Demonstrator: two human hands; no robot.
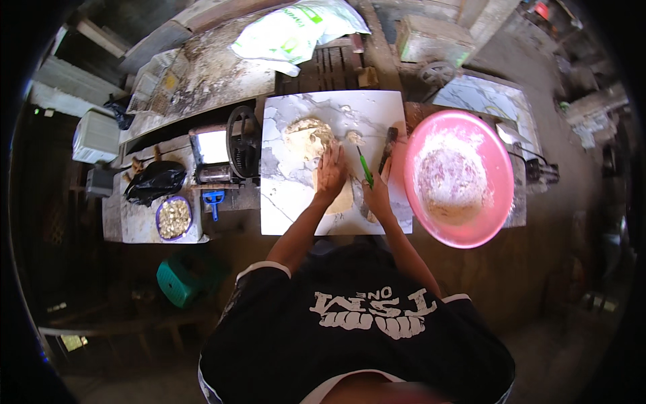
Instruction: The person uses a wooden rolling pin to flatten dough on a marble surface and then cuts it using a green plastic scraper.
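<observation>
Under my flat left hand (331, 172) lies dough (340, 195); my right hand (377, 195) grips, probably, a green knife (365, 168); I should cut slowly beside my fingertips.

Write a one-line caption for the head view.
Left hand presses dough on a marble slab; right hand holds a green-handled knife beside a pink basin.

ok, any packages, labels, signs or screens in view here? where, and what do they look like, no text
White sack: top centre, behind the marble slab, lying crumpled on the bench; white plastic with green print.
Black bag: left of the slab, on the side table by the bowl of pale pieces; dark, bunched, no visible label.
No signs or screens visible.
</observation>
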